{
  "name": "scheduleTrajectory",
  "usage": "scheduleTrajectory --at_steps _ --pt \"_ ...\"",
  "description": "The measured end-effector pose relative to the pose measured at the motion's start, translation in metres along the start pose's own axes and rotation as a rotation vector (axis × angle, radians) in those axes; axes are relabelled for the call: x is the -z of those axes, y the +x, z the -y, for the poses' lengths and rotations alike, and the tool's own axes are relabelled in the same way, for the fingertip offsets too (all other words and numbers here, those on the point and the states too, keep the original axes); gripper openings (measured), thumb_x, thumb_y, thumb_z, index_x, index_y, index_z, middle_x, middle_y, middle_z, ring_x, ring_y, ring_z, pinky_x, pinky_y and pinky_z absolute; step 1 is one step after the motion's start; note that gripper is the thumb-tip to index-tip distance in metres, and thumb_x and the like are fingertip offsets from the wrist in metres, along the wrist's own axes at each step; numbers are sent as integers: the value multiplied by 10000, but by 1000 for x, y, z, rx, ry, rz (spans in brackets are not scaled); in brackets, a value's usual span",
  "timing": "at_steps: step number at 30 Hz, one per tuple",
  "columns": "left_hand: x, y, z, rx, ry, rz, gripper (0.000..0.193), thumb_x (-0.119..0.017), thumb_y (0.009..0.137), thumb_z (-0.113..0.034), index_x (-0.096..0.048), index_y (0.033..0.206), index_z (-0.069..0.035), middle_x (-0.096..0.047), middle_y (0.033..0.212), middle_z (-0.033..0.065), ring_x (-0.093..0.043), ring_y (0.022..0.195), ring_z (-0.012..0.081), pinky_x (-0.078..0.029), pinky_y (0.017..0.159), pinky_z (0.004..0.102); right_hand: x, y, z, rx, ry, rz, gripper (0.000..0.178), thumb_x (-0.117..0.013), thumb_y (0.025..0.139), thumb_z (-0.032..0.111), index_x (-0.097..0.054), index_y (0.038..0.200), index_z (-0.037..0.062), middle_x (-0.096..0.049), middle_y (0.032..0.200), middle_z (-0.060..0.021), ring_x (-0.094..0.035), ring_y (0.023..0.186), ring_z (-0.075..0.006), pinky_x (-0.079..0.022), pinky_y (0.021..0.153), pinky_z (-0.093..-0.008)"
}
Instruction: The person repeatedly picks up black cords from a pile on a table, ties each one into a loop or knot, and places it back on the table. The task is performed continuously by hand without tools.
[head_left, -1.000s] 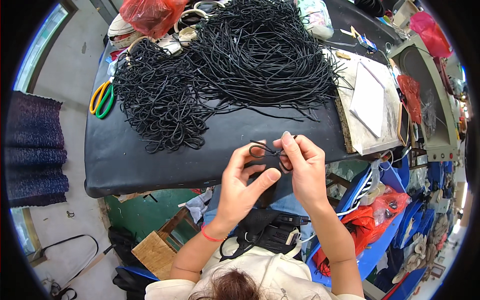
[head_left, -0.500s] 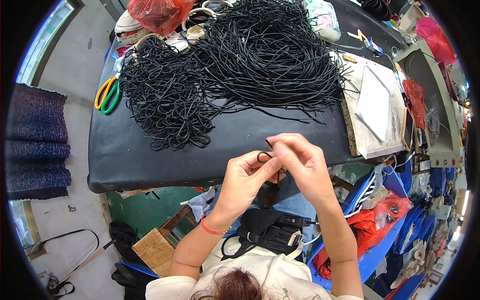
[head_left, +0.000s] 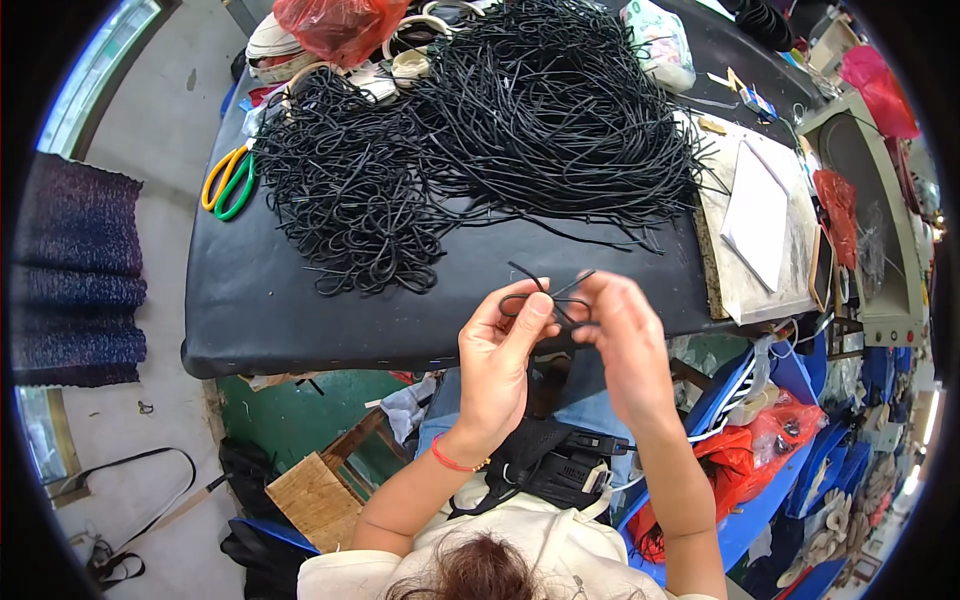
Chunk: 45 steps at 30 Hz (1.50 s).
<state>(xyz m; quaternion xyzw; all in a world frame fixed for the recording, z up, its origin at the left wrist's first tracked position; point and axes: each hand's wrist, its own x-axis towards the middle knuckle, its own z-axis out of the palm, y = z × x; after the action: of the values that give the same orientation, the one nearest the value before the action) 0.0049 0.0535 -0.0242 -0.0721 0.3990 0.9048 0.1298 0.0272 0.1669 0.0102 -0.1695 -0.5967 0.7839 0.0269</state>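
Observation:
A thin black cord (head_left: 566, 299), formed into a bow with loops and loose ends, is pinched between the thumb and fingers of my left hand (head_left: 500, 345) just in front of the table edge. My right hand (head_left: 628, 335) hovers close at its right side, thumb and fingers apart and somewhat blurred; its fingertips are near a loop and an end of the cord. Beyond my hands, a pile of looped black cords (head_left: 350, 200) lies on the black-covered table (head_left: 300, 330). A larger heap of long, straighter black cords (head_left: 560, 130) spreads behind and to the right.
Scissors with yellow and green handles (head_left: 232, 182) lie at the table's left. A worn board (head_left: 790, 220) with white paper stands at the right. Below it is a blue bin (head_left: 740, 520) with red plastic bags. A wooden stool (head_left: 315, 500) is at lower left.
My right hand has moved slightly away from my left and its fingers have spread. The cord's bow loops and ends now show between my hands.

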Motion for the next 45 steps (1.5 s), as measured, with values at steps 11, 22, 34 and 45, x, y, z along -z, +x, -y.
scheduleTrajectory --at_steps 11,22,34,45 --pt "-2 -4 -13 -242 612 141 145 -585 845 -43 -595 958 48 -660 796 87 -637 716 105 -493 660 222 1 -2 6 51 5 67 137 -636 811 26 -572 925 -14 -622 826 -60 -589 787 -95 -500 723 -236" --pt "-2 -9 -8 -397 801 13 97 -561 847 -38 -568 900 43 -639 727 90 -632 629 117 -496 582 232 -4 -5 -5 31 -41 29 123 -622 835 74 -577 909 -14 -626 837 -63 -595 761 -87 -502 679 -229" --pt "12 -1 -31 158 329 113 400 -368 968 -300 -560 1040 44 -641 875 152 -651 766 192 -528 686 263 12 2 2 -201 76 54 462 -413 943 404 -581 1014 -20 -567 826 -43 -529 679 -75 -423 609 -200" --pt "13 2 -25 62 509 182 199 -602 846 -58 -592 1019 39 -638 862 77 -607 752 101 -517 697 230 14 -2 -12 -22 -177 78 195 -578 879 182 -589 964 7 -590 796 -11 -535 669 -59 -440 605 -201"
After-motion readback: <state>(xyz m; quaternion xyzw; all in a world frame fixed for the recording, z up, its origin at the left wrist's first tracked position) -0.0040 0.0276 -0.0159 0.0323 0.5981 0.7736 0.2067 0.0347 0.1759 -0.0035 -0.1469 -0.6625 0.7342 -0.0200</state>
